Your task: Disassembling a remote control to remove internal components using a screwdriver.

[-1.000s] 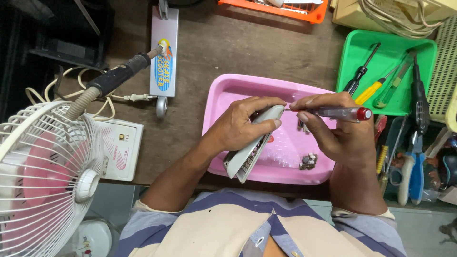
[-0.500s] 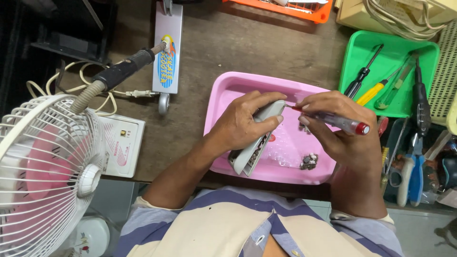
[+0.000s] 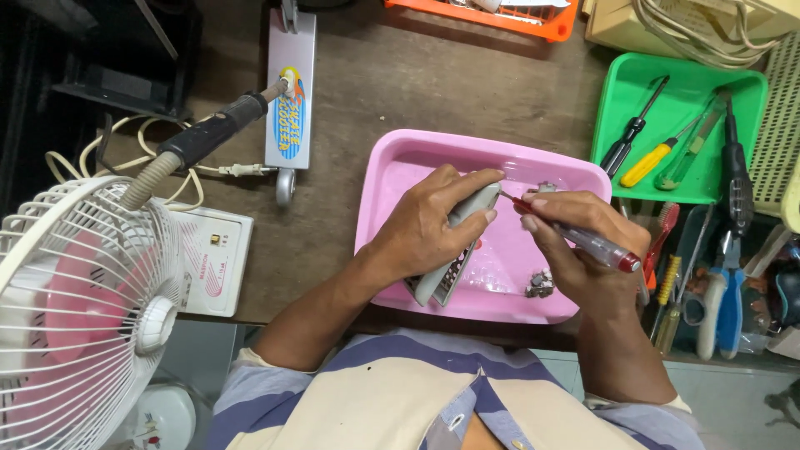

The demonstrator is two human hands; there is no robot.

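Over a pink tray (image 3: 392, 208) on the wooden bench (image 3: 392, 92), the left hand (image 3: 429, 225) is wrapped around a small grey device (image 3: 454, 258), fingers closed along its top and thumb side, so the ribbed lower end sticks out toward the near edge of the tray. The right hand (image 3: 579, 250) is clamped on a red-handled screwdriver (image 3: 583, 240), its thin tip meeting the far end of the device just beside the left fingertips. The two hands are close together above the tray's middle. A small metal part (image 3: 540, 287) lies in the tray near the right wrist. To the right, a green tray (image 3: 750, 92) holds several screwdrivers (image 3: 646, 162), and blue-handled pliers (image 3: 725, 292) lie nearer beside it. On the left stand a white fan (image 3: 79, 308) and a soldering iron (image 3: 212, 133) with a white control box (image 3: 212, 258) beneath it. A toy scooter (image 3: 290, 100) lies on the bench farther back, and an orange tray (image 3: 492, 17) sits at the far edge.
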